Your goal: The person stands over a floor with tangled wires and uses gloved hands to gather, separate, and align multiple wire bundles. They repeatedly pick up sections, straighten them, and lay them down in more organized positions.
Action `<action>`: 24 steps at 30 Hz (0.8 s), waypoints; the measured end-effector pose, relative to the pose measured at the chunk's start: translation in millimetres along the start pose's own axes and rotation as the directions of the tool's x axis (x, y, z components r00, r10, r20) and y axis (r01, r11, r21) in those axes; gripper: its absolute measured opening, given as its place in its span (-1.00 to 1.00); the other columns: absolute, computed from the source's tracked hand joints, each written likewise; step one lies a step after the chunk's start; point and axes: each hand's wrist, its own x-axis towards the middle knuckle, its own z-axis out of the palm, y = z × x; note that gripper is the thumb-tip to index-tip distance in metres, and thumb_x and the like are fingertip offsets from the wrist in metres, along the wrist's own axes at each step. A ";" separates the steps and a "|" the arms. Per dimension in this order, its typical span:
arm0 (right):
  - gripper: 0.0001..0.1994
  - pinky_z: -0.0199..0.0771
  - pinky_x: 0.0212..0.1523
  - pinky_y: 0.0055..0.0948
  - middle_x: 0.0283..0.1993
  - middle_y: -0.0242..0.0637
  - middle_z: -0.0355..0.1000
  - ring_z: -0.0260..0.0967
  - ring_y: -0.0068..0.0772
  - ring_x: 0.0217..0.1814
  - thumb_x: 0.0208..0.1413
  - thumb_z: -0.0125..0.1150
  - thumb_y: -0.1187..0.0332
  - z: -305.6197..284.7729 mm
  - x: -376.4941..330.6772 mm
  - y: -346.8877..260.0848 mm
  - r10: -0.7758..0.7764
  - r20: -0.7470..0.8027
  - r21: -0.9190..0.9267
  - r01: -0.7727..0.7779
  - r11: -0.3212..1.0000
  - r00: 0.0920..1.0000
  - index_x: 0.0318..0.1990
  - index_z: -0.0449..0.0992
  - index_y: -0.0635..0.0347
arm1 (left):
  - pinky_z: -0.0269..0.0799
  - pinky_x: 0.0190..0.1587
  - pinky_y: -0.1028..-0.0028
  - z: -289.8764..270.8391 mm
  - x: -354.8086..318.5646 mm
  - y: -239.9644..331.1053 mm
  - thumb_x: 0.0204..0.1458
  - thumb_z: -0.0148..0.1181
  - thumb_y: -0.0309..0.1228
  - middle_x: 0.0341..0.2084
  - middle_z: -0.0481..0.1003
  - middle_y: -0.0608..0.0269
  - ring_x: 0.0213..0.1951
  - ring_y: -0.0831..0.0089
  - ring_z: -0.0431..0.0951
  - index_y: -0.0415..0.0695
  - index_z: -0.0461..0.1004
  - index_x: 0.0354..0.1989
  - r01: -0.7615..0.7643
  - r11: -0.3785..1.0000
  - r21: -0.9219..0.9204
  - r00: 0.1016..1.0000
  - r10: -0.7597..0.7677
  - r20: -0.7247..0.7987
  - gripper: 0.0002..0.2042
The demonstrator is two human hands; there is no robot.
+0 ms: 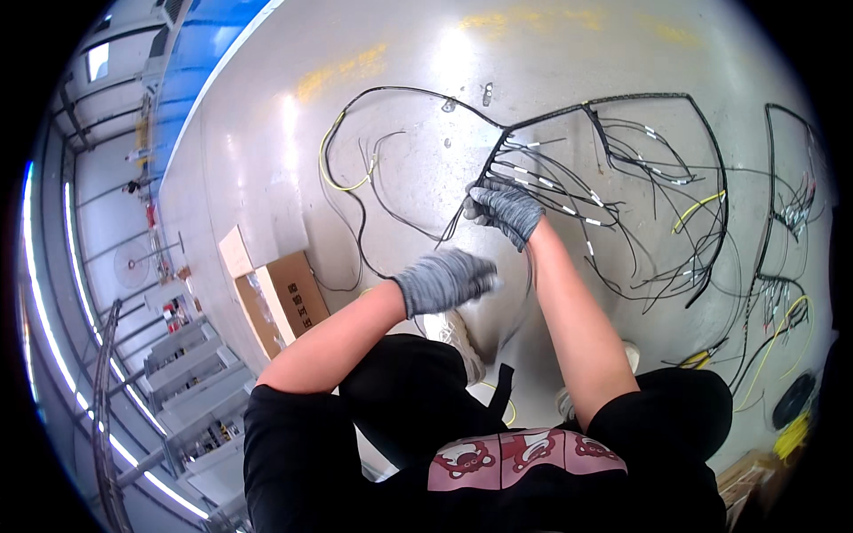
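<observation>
Two hands: both in grey knit gloves, reaching from a crouching person in black clothes down to a pale grey floor (267, 160).
Far left: a cardboard box (275, 302) stands on the floor, well apart from the wires.
Left hand (444, 280): its grip looks curled and mostly closed, blurred — whether it holds a wire I cannot tell. It hangs nearer the person's body, beside a light-coloured shoe (458, 338).
Yellow wire (342, 169): loops on the floor, up and left of the left hand.
Right hand (505, 209): fingers folded shut around a cluster of thin black strands of the wire harness (613, 169), at the spot where they fan out from the main trunk.
Harness position: spread flat on the floor, its bulk lying up and to the right of the right hand's grip.
Long axis: the black taped trunk runs roughly left to right across the top, branches hanging down towards the person.
Nearer hand: the right — already on the harness; the left is close below it.
Far right: a second harness (782, 222) with yellow leads, apart.
</observation>
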 end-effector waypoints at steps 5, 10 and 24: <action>-0.79 0.37 -0.31 -0.65 -0.36 -0.42 0.41 0.31 -0.63 -0.38 0.04 0.06 0.46 -8.0 -0.8 12.6 -0.191 0.003 -0.046 0.191 0.981 0.982 -0.15 0.46 0.26 | 0.35 -0.13 0.44 9.5 43.8 -74.4 0.12 -0.07 -0.30 -0.24 0.40 0.19 -0.24 0.37 0.45 -0.23 0.31 -0.11 -0.232 0.666 -0.709 0.877 -0.173 -0.449 -0.73; -0.79 0.29 -0.05 -0.53 -0.22 -0.42 0.41 0.29 -0.57 -0.15 0.03 0.10 0.46 7.1 -4.8 17.9 -0.451 -0.124 -0.357 0.384 0.852 0.884 -0.16 0.47 0.24 | 0.39 -0.23 0.58 19.8 64.0 -97.7 0.11 -0.03 -0.35 -0.31 0.42 0.27 -0.33 0.54 0.45 -0.18 0.29 -0.09 -0.162 0.206 -0.965 0.987 0.025 -0.160 -0.76; -0.87 0.32 -0.33 -0.64 -0.39 -0.43 0.41 0.28 -0.62 -0.40 0.02 0.14 0.37 14.8 2.4 31.5 -0.378 -0.215 0.120 0.408 0.905 0.901 -0.29 0.49 0.19 | 0.30 -0.27 0.62 31.6 77.1 -117.4 0.01 0.10 -0.49 -0.39 0.38 0.38 -0.35 0.67 0.33 -0.15 0.33 -0.22 -0.378 0.092 -0.921 0.917 0.176 -0.358 -0.84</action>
